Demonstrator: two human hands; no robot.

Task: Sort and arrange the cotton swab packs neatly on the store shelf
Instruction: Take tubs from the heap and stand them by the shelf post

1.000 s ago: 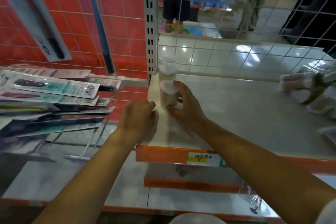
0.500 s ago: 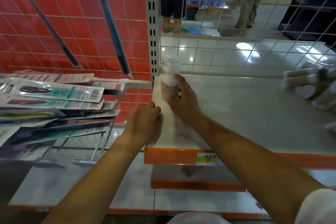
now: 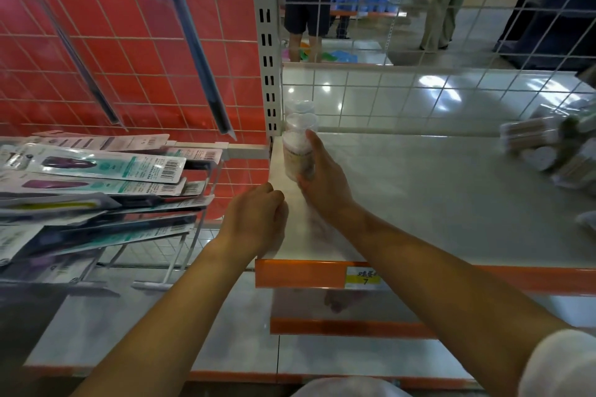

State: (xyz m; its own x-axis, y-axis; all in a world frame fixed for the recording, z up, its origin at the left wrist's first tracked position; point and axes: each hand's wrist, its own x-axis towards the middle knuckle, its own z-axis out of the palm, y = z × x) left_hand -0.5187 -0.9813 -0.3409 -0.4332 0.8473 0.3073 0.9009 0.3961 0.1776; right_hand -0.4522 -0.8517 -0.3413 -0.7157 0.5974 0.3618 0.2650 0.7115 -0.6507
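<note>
Grey shelf (image 3: pixel 435 203) runs wide in front of me, mostly bare in the middle, orange price strip (image 3: pixel 306 273) along its front lip, white slotted upright (image 3: pixel 267 51) at its back-left corner. Loose pile of cotton swab packs (image 3: pixel 548 148) sits far right on the shelf, blurred, lying on their sides, well apart from both my hands. Row I'm building is at the left edge, just beside the upright: two clear tubs (image 3: pixel 300 114) standing upright one behind the other, then the pack in my grip. My right hand (image 3: pixel 322 184) wraps the front swab tub (image 3: pixel 296 156) from its right side, fingers curled round it, thumb side hidden behind the tub so can't say exactly how it pinches. Tub's long axis is vertical, base on or just off the shelf, can't tell which; it looks touching or nearly touching the tub behind. My left hand (image 3: pixel 258 219) is loosely fisted, holding nothing, resting at the shelf's left front corner, just beside and nearer me than the tub. Next move I'd judge: let go, keeping it in line with the row going straight back. Right hand is the nearer one to the far pile.
</note>
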